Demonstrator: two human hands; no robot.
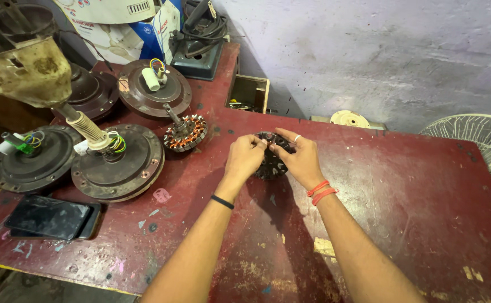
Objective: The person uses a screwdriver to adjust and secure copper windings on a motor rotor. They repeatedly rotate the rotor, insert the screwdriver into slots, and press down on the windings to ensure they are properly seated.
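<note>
A dark round fan stator core (269, 164) lies on the worn red table (402, 191), partly hidden under my hands. My left hand (243, 157), with a black band at the wrist, pinches at the core's upper rim. My right hand (297, 159), wearing a ring and red wrist threads, rests its fingers on the core's right side and top. Both hands meet over the core's top edge; whether a wire is pinched between the fingers is too small to tell.
A wound stator with copper coils (185, 132) stands left of my hands. Several brown ceiling-fan motor housings (117, 163) crowd the table's left, with two dark phones (52, 217) near the front-left edge. A white fan guard (489, 143) sits at the right, an open drawer (249, 92) behind.
</note>
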